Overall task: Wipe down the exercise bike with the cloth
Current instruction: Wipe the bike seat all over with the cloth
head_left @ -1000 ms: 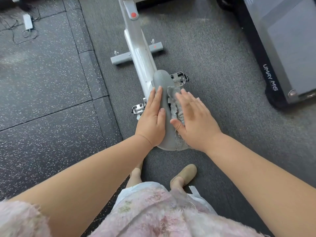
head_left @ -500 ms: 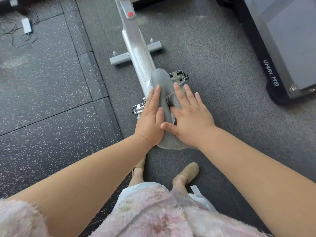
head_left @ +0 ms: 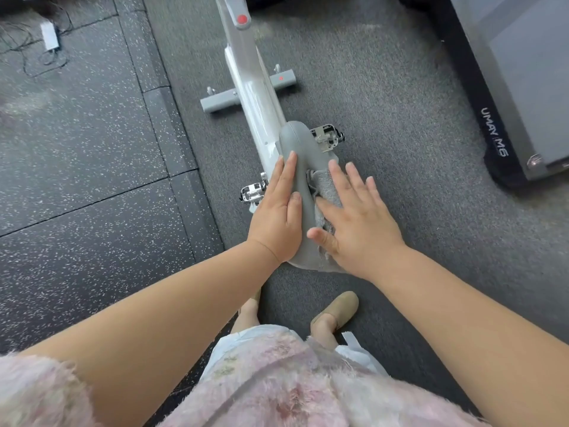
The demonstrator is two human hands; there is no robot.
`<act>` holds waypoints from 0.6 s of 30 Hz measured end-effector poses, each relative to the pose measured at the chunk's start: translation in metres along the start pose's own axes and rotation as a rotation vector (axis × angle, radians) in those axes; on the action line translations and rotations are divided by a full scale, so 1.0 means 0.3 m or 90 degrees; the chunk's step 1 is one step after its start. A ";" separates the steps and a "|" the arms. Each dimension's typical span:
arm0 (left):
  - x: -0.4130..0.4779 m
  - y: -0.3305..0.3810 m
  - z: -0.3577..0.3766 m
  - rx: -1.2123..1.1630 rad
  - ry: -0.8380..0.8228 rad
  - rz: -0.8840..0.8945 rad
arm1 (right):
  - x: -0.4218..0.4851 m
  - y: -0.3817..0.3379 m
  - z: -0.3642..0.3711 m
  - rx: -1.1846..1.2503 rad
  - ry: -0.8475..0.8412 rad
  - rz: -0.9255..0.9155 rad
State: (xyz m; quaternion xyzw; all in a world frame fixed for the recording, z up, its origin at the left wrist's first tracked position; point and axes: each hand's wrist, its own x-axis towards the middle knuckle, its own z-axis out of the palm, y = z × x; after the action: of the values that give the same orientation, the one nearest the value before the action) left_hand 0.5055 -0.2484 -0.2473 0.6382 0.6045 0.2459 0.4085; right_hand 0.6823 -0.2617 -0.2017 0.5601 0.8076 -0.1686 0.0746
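Lying under flat right grip (head_left: pixel 360 223): cloth (head_left: pixel 324 187)

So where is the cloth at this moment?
In the head view, the grey cloth lies on the right side of the bike's saddle, under the flat right hand; the left hand rests on the saddle's left side.

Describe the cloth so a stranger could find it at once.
Find the white exercise bike and follow it to its grey saddle. The cloth lies on the saddle's right side under the right hand; it is fuzzy and frayed, unlike the smooth saddle.
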 end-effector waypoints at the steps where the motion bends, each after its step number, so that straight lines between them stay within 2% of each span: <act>1: 0.000 0.002 0.000 -0.004 -0.001 0.003 | 0.021 -0.006 -0.008 -0.007 -0.003 0.008; 8: -0.002 0.008 0.001 -0.005 0.006 0.004 | -0.121 0.022 0.072 0.049 0.114 -0.055; 13: -0.003 0.009 0.001 0.006 0.011 0.003 | -0.102 0.017 0.081 -0.051 0.101 -0.072; 18: -0.005 0.007 0.003 -0.003 0.013 -0.001 | 0.058 -0.039 0.008 -0.018 0.045 0.035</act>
State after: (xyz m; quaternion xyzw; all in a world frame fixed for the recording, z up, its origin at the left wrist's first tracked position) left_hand 0.5072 -0.2500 -0.2458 0.6340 0.6085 0.2535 0.4043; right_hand 0.6648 -0.2509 -0.2071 0.5865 0.7964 -0.1354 0.0585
